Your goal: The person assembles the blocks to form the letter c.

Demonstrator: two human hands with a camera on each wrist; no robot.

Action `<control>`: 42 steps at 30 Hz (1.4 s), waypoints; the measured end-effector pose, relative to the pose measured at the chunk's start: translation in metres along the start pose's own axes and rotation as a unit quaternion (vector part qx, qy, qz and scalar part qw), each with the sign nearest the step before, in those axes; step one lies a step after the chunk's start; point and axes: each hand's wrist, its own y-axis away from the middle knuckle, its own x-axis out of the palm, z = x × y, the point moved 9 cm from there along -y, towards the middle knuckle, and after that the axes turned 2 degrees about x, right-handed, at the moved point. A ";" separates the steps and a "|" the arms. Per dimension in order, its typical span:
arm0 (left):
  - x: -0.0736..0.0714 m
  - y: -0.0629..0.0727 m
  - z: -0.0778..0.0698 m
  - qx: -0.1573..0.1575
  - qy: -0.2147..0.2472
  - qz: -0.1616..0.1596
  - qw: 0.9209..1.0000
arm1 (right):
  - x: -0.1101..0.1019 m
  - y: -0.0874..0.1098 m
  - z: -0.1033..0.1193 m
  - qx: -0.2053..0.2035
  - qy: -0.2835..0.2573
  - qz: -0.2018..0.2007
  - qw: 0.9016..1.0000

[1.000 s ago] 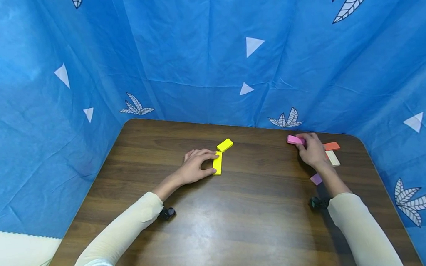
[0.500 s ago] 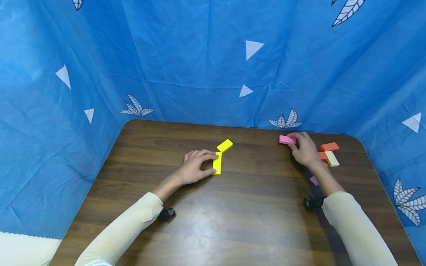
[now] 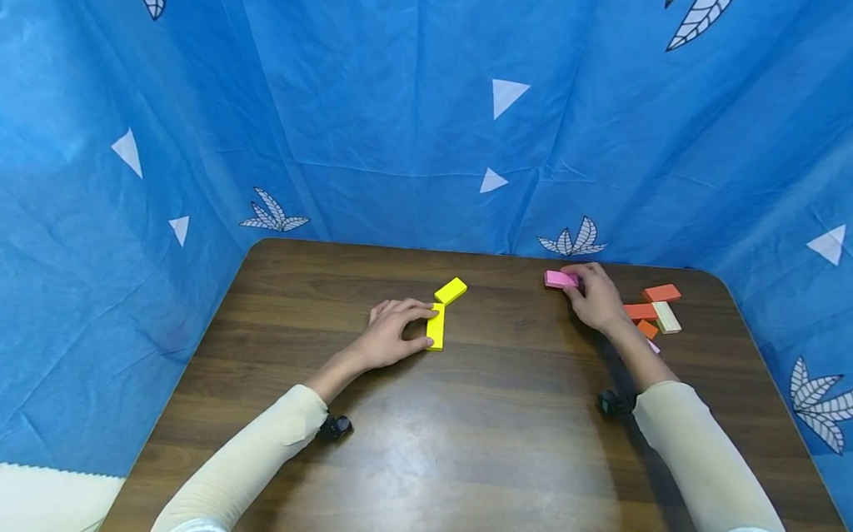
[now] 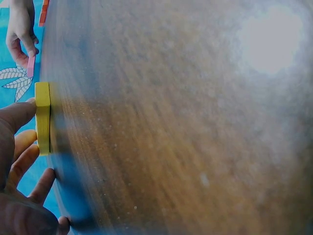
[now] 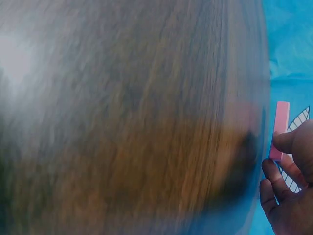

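My left hand [image 3: 390, 336] pinches a yellow wooden block [image 3: 435, 325] between thumb and fingers, lying flat near the table's middle. A second yellow block [image 3: 450, 290] sits at an angle by its far end. In the left wrist view, the thumb and fingertips meet the side of the yellow pieces [image 4: 43, 117]. Toward the back right, my right hand [image 3: 596, 298] pinches one end of a pink block [image 3: 559, 279]. The right wrist view shows that pink block [image 5: 280, 120] between thumb and fingers, its long end sticking out past them.
Right of my right forearm lie several blocks: an orange one [image 3: 662, 292], a cream one [image 3: 667, 318] and more orange ones [image 3: 641, 312]. A purple piece [image 3: 654, 347] is mostly hidden by the forearm. Blue patterned cloth [image 3: 385, 119] hangs behind the wooden table [image 3: 426, 450].
My right hand has moved left with the pink block, toward the yellow blocks. More of the orange blocks now shows beside its forearm. My left hand has stayed in place.
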 end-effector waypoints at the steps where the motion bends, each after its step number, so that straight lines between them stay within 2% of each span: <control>1: 0.000 0.000 0.000 0.000 0.001 0.000 1.000 | 0.002 -0.001 0.000 0.001 0.000 0.004 1.000; 12: 0.000 0.000 -0.002 0.000 0.002 -0.001 1.000 | 0.018 -0.009 0.008 0.000 -0.009 0.015 1.000; 25: -0.001 0.001 -0.002 0.001 0.001 -0.003 1.000 | 0.029 -0.014 0.031 -0.033 -0.028 0.019 0.999; 42: -0.002 0.000 -0.002 -0.001 0.002 0.002 1.000 | 0.046 -0.021 0.051 -0.054 -0.032 0.029 0.998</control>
